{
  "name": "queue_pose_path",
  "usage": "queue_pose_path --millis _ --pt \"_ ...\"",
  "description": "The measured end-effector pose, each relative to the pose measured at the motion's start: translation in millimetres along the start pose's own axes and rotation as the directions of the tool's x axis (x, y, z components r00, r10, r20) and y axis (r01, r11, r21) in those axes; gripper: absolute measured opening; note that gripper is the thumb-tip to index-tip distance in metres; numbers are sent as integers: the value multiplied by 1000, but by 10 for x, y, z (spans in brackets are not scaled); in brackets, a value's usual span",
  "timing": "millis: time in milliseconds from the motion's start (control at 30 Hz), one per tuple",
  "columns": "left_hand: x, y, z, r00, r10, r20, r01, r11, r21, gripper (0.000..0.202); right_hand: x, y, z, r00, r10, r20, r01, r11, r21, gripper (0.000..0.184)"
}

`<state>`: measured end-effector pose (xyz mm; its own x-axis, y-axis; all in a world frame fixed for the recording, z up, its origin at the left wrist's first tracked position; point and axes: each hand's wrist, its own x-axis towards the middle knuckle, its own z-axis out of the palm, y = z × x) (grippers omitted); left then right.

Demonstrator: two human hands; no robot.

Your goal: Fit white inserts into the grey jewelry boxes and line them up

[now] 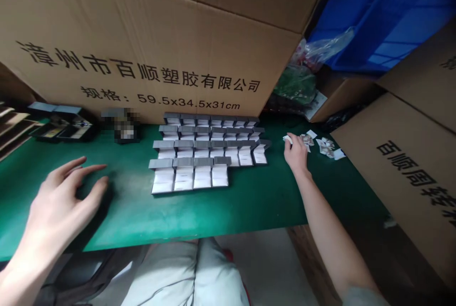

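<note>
Over the left part of the green table hovers my left hand [67,196], its fingers apart and nothing in it. My right hand [297,151] is at the right side, its fingers closed on a small white packet [287,139]. Just beyond it lie more small packets [326,147] with white tags, too small to make out inside. Between my hands stand several rows of small open boxes [183,180] with dark grey lids raised and white linings. The front row is shorter than those behind it.
A large cardboard carton [171,49] stands along the back edge. Dark open boxes [62,123] sit at the far left, beside a blurred item [124,125]. At the right are another carton [409,168], a blue bin [384,16] and plastic bags [299,82].
</note>
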<state>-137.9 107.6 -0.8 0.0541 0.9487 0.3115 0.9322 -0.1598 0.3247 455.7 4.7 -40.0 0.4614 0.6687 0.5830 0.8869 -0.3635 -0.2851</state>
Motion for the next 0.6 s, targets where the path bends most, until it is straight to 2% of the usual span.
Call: queue_pose_path --millis 67,200,333,467,600 --pt "121 152 -12 995 81 54 -79 996 -40 51 -113 -73 -31 999 -36 -13 36 999 39 39" --pt "421 391 81 970 242 28 -240 969 -62 61 -229 -168 -80 998 -40 -51 45 995 92 37" --pt "534 394 200 950 310 27 -309 950 -42 58 -296 -223 -137 997 1 -83 11 989 144 34" --pt "300 245 148 952 305 10 -305 952 -6 56 -403 -282 -204 995 48 -82 -31 979 201 31" --pt "-235 74 41 935 345 -74 -352 931 -102 45 -477 -350 -263 997 60 -40 -48 965 260 27"
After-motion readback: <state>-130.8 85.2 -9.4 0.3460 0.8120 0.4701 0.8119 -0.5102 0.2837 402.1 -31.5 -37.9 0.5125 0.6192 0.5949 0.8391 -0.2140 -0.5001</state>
